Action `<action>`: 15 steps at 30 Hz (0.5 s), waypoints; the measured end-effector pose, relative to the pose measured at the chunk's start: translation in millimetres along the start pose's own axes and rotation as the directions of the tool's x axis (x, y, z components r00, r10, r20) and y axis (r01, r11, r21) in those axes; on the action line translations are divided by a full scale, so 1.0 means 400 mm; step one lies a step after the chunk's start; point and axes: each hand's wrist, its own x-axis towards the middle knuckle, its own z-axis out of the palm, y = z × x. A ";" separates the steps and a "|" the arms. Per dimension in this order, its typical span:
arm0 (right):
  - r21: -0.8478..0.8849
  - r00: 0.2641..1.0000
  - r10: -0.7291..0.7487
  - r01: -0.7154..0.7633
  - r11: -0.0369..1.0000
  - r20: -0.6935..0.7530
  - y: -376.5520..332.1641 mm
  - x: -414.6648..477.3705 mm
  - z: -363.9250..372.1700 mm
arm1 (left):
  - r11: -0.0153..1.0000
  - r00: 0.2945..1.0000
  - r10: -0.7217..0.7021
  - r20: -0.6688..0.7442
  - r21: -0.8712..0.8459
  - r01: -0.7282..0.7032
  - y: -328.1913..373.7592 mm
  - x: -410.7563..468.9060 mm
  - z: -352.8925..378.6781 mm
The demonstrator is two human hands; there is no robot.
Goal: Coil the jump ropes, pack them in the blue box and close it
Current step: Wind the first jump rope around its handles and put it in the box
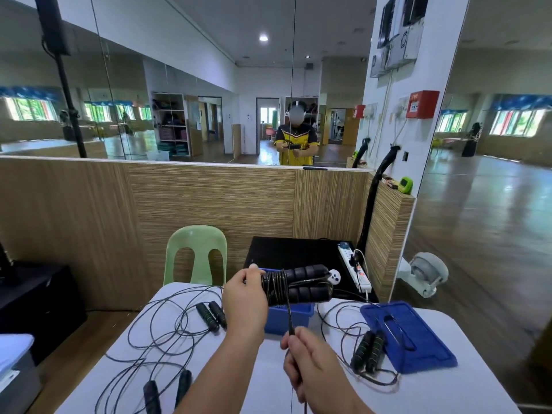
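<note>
The left hand [245, 297] is clenched around one end of a pair of black foam handles [307, 283], held side by side above the table with their long axis running left to right across the view. Turns of thin black cord [276, 286] already wrap the pair near the left fist, crosswise to that axis. From the bundle the cord drops almost straight down to the right hand [307, 361], whose fingers are pinched shut on it; the slack trails out below the fist toward the bottom edge of the view.

So the free cord lies at right angles to the handles, and the right hand sits directly under and nearer the viewer than the wrap. My reading is that the next turn depends on keeping that angle: the right hand would carry the cord up and over the handles while the left holds them level.

The open blue box [288, 319] stands on the white table [263, 380] just behind and below the bundle, partly hidden by the left forearm. Its blue lid [418, 336] lies flat to the right. At least 3 other jump ropes stay uncoiled: 2 on the left [167, 333] and 1 beside the lid [369, 351].
</note>
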 end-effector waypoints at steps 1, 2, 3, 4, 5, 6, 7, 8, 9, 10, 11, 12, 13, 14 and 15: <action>-0.009 1.000 0.000 0.000 1.000 0.004 0.012 0.003 -0.001 | 1.000 1.000 -0.017 0.005 -0.018 0.017 0.003 0.000 -0.001; -0.016 1.000 0.010 -0.010 1.000 0.015 0.021 0.006 -0.003 | 0.999 0.999 -0.036 0.015 -0.039 0.036 0.007 -0.001 -0.003; -0.020 0.999 0.024 -0.024 1.000 0.033 0.033 0.014 -0.009 | 0.996 0.998 -0.060 0.037 -0.063 0.062 0.013 -0.004 -0.004; -0.032 0.998 0.041 -0.039 0.999 0.051 0.045 0.023 -0.021 | 0.991 0.994 -0.087 0.072 -0.091 0.094 0.019 -0.008 -0.006; -0.057 0.996 0.049 -0.045 0.997 0.072 0.055 0.035 -0.035 | 0.985 0.987 -0.112 0.115 -0.121 0.126 0.024 -0.013 -0.006; -0.099 0.994 0.053 -0.044 0.994 0.095 0.060 0.045 -0.053 | 0.978 0.979 -0.128 0.157 -0.141 0.151 0.030 -0.019 -0.009; -0.149 0.992 0.050 -0.032 0.988 0.113 0.058 0.054 -0.072 | 0.974 0.972 -0.134 0.193 -0.154 0.165 0.036 -0.024 -0.013; -0.214 0.990 0.054 -0.025 0.976 0.132 0.057 0.071 -0.099 | 0.973 0.966 -0.130 0.225 -0.157 0.168 0.040 -0.027 -0.019; -0.264 0.986 0.062 -0.020 0.964 0.153 0.036 0.078 -0.120 | 0.975 0.959 -0.122 0.257 -0.150 0.164 0.043 -0.029 -0.024; -0.319 0.983 0.087 -0.031 0.947 0.163 0.019 0.093 -0.148 | 0.979 0.951 -0.111 0.287 -0.135 0.155 0.046 -0.031 -0.030; -0.359 0.979 0.119 -0.052 0.932 0.166 0.001 0.111 -0.178 | 0.983 0.943 -0.102 0.317 -0.115 0.145 0.049 -0.033 -0.035; -0.400 0.973 0.140 -0.055 0.915 0.185 -0.022 0.131 -0.210 | 0.986 0.934 -0.095 0.345 -0.098 0.136 0.049 -0.034 -0.040; -0.454 0.965 0.141 -0.027 0.891 0.220 -0.048 0.155 -0.241 | 0.989 0.925 -0.087 0.370 -0.081 0.125 0.049 -0.035 -0.042; -0.526 0.957 0.139 0.016 0.850 0.254 -0.072 0.177 -0.267 | 0.992 0.918 -0.077 0.389 -0.063 0.110 0.049 -0.036 -0.045; -0.599 0.947 0.142 0.062 0.798 0.287 -0.098 0.199 -0.284 | 0.995 0.911 -0.063 0.409 -0.043 0.088 0.051 -0.037 -0.046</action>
